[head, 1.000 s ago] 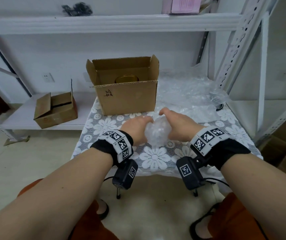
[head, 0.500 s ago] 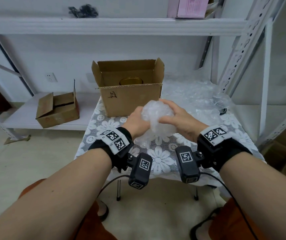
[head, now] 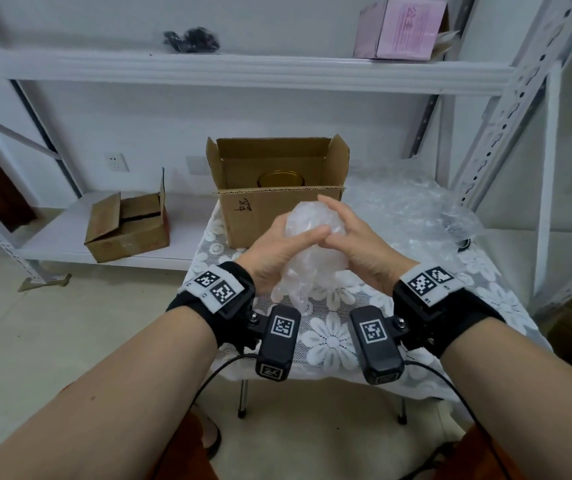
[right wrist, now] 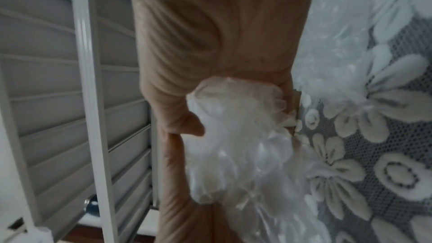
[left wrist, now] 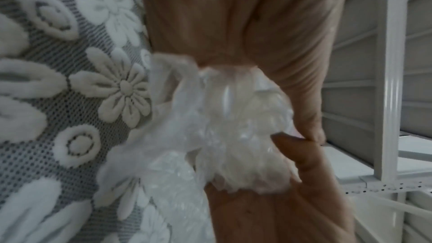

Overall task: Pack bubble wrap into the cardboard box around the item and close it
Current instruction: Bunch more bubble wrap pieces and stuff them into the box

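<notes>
A crumpled ball of clear bubble wrap [head: 308,240] sits squeezed between both my hands, lifted above the lace-covered table [head: 329,341] just in front of the open cardboard box [head: 277,216]. My left hand [head: 277,247] grips it from the left, thumb across the front. My right hand [head: 353,237] cups it from the right and top. In the left wrist view the bubble wrap [left wrist: 233,136] bulges between the palms, and in the right wrist view the same bubble wrap [right wrist: 233,145] trails downward. Inside the box a round golden item [head: 279,178] shows. The box flaps stand up.
A loose heap of bubble wrap [head: 416,209] covers the table's right side. A smaller cardboard box [head: 128,226] rests on the low white shelf [head: 69,244] at left. White metal racking [head: 506,116] rises on the right; a pink box [head: 402,27] sits on the upper shelf.
Both hands have raised the bubble wrap ball off the table and toward the box. They have closed tighter round it, the left thumb now crossing its front.
</notes>
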`<action>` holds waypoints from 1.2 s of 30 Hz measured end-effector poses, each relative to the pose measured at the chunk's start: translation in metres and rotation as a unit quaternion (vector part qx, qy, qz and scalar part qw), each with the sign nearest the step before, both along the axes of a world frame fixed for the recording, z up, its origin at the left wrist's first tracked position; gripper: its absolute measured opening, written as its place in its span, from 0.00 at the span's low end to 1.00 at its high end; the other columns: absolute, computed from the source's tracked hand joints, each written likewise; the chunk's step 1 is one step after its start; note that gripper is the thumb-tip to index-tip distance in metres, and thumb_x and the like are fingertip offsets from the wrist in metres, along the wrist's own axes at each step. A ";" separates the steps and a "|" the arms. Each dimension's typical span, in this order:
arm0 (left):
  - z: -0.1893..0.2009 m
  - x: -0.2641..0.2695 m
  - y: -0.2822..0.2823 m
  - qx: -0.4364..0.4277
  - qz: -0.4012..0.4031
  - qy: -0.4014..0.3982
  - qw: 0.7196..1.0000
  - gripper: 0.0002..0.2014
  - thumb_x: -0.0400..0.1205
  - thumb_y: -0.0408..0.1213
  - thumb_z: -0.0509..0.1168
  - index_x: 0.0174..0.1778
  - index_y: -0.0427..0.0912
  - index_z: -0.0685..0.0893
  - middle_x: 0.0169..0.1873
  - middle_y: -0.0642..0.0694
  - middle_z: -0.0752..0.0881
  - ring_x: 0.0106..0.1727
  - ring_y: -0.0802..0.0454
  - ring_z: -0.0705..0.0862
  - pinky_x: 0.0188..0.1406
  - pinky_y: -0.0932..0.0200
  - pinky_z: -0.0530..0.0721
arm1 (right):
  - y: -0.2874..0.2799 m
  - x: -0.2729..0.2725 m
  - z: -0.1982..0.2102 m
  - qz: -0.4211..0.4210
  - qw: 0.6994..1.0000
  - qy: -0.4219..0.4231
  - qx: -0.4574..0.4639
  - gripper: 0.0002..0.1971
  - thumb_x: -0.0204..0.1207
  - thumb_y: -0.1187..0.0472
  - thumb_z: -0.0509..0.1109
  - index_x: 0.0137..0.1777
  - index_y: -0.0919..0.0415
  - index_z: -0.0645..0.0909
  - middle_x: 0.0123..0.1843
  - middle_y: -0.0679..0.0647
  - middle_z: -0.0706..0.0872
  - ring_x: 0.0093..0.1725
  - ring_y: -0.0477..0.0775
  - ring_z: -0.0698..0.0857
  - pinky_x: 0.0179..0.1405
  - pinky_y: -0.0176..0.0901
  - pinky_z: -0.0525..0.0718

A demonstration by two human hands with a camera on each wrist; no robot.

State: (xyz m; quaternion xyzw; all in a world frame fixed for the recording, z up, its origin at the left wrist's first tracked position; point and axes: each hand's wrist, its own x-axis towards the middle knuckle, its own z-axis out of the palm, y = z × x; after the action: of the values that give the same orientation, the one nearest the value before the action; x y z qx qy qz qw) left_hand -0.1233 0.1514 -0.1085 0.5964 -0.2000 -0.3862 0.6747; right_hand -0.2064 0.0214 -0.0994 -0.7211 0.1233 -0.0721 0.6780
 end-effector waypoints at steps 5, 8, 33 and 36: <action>-0.001 0.014 0.005 -0.037 0.071 -0.024 0.996 0.40 0.61 0.39 0.83 0.69 0.49 0.75 0.61 0.40 0.85 0.61 0.40 0.86 0.61 0.36 0.83 | 0.004 0.007 0.009 -0.009 0.970 -0.023 0.243 0.22 0.84 0.59 0.57 0.78 0.46 0.67 0.71 0.59 0.78 0.62 0.59 0.83 0.49 0.50 0.86; 0.000 0.017 0.002 -0.074 0.095 -0.033 0.992 0.38 0.62 0.36 0.80 0.69 0.50 0.76 0.62 0.39 0.84 0.61 0.38 0.85 0.58 0.35 0.84 | 0.009 0.011 0.014 0.028 0.956 -0.027 0.291 0.26 0.82 0.51 0.62 0.79 0.52 0.65 0.74 0.63 0.76 0.69 0.64 0.80 0.60 0.59 0.83; 0.031 0.045 0.021 0.034 0.216 -0.549 0.807 0.41 0.72 0.77 0.41 0.64 0.47 0.75 0.53 0.55 0.80 0.54 0.56 0.80 0.53 0.60 0.78 | 0.003 0.046 0.089 0.045 0.965 -0.133 0.224 0.30 0.72 0.69 0.70 0.75 0.62 0.69 0.71 0.64 0.80 0.68 0.67 0.81 0.63 0.68 0.80; 0.027 0.062 0.025 0.134 0.224 -0.594 0.761 0.38 0.77 0.72 0.42 0.64 0.43 0.77 0.55 0.50 0.81 0.57 0.53 0.77 0.58 0.55 0.77 | 0.007 0.063 0.099 -0.055 0.980 -0.145 0.128 0.31 0.69 0.72 0.74 0.72 0.60 0.72 0.67 0.61 0.83 0.64 0.64 0.84 0.57 0.64 0.85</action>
State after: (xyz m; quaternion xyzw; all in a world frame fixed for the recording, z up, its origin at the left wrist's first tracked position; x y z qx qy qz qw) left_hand -0.0617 0.1765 -0.0814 0.8184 -0.3677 0.1850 0.4011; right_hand -0.1438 0.0287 -0.0004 -0.6027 0.0714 -0.1970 0.7700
